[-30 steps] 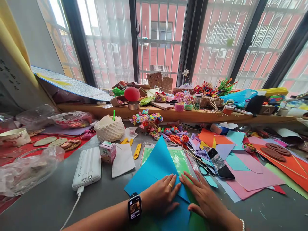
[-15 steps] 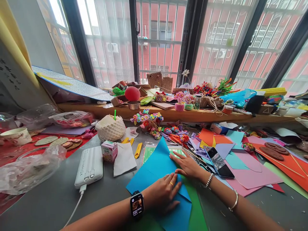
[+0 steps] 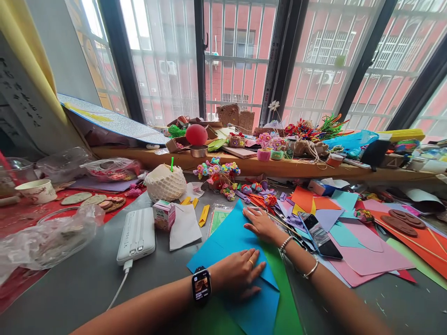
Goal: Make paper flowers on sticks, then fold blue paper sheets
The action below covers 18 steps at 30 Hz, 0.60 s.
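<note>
A large sheet of blue paper (image 3: 220, 232), folded to a point at its far end, lies on a green sheet (image 3: 284, 284) on the grey table. My left hand (image 3: 240, 274), with a ring and a smartwatch (image 3: 201, 284) on the wrist, rests flat across the middle of the blue paper, fingers extended. Near the paper's far tip, my right hand (image 3: 261, 225) presses on its right edge with fingers spread. Bracelets circle the right wrist and forearm. Under the paper's far end sits a clear-covered green pack (image 3: 220, 216).
Left of the paper are a white power bank (image 3: 137, 237) with a cable, a small pink carton (image 3: 164, 215) and a napkin (image 3: 185, 228). To the right lie a phone (image 3: 319, 235) and coloured paper sheets (image 3: 377, 246). Crafts crowd the wooden sill (image 3: 237, 163).
My right hand has slid toward the far tip of the blue paper, away from my left hand. The left hand stays on the middle of the sheet. The camera view has shifted slightly.
</note>
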Motion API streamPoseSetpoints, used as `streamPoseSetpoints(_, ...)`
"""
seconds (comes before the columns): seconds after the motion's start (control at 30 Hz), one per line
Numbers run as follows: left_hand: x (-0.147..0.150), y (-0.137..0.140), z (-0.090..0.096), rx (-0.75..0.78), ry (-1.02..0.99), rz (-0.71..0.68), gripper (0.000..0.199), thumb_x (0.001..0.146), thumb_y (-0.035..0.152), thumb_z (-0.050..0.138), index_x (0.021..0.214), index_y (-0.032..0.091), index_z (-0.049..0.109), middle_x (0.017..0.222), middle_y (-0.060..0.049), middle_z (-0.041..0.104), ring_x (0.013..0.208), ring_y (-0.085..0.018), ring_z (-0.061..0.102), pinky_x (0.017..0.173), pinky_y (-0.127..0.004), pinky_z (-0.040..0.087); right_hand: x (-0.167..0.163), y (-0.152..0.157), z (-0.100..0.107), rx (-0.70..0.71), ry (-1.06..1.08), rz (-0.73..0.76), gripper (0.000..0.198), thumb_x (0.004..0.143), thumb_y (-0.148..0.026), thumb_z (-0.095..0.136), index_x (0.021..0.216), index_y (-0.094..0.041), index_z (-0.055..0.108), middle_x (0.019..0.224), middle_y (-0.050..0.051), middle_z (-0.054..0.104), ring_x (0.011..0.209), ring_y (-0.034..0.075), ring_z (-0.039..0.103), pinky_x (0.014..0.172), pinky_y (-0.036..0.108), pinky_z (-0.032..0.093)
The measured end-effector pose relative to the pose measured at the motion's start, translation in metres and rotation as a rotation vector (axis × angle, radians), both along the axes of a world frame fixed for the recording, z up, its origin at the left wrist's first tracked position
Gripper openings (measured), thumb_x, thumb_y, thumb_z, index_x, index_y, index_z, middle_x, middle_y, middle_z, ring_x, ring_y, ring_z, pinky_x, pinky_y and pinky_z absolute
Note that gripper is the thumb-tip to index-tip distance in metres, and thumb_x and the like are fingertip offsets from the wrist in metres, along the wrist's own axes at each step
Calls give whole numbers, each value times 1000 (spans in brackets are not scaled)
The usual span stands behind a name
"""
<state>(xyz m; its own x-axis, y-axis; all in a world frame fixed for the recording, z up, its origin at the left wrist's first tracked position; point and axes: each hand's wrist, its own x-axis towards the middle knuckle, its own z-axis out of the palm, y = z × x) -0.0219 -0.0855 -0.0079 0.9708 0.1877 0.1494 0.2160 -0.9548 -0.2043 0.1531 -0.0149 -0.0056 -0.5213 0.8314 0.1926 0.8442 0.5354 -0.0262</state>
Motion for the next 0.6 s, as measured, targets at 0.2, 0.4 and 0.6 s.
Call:
streamPoseSetpoints(0.2, -15, -2, 21, -69, 17, -148, 40, 84, 37, 37, 115, 14, 44, 101, -14, 59, 92, -21, 56, 68, -27, 47, 1, -33, -7, 17, -1, -25, 60, 85, -51, 22, 132, -15, 24, 133, 9, 34, 125, 25, 24, 99, 51, 21)
streamPoseSetpoints(0.4, -6, 5, 23, -219, -48, -178, 33, 83, 30, 38, 112, 16, 46, 101, -9, 59, 94, -18, 54, 79, -26, 44, -1, -57, -19, 15, 10, -89, 49, 88, -34, 30, 132, -14, 23, 135, 8, 31, 126, 24, 22, 99, 54, 19)
streamPoseSetpoints(0.6, -1, 11, 12, -286, -56, -214, 49, 83, 41, 37, 124, 16, 37, 130, -11, 36, 121, -22, 31, 102, -36, 22, 7, -51, -19, -18, 80, -99, 43, 88, -22, 29, 131, -17, 28, 129, 6, 41, 123, 22, 28, 99, 53, 20)
